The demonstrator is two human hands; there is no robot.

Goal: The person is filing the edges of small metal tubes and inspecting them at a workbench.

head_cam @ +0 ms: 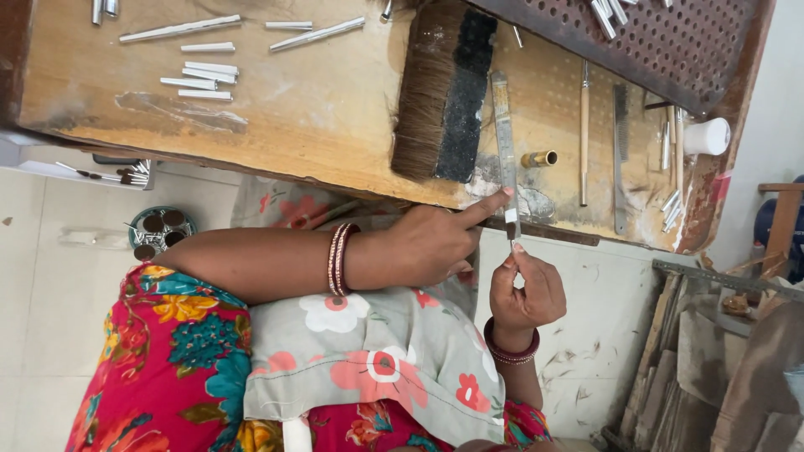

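A long flat metal file [505,134] lies across the wooden workbench [318,125], and its lower end sticks out past the bench edge. My left hand [435,244], with bangles at the wrist, reaches in from the left. Its index finger presses on the file near the bench edge. Just below, my right hand [526,293] pinches a small thin metal piece [513,244] between its fingertips and holds it up against the file's lower end. A flowered grey cloth [377,351] covers my lap under both hands.
A large bristle brush [444,92] lies left of the file. Several short metal rods [201,79] sit at the bench's left. To the right are a brass ferrule [540,158], thin hand tools [584,134], a perforated metal plate [670,42] and a white cup [708,136]. A round tin [159,230] stands on the floor.
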